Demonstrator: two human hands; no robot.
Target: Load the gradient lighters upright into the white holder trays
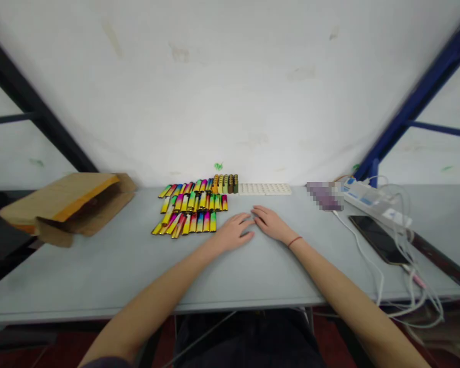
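Lighters: glossy, rainbow-coloured slim sticks in rows on a smooth grey table.
Left hand and right hand lie flat and spread, holding nothing, just beside them.

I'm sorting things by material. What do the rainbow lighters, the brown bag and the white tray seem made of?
Lighters: glossy, metallic-looking shells, plastic or foil-wrapped, judging by the bright highlights. Brown bag: matte kraft paper or thin card, creased and gaping open. White tray: probably moulded plastic, matte, with rows of small cells, though it is too small to confirm.
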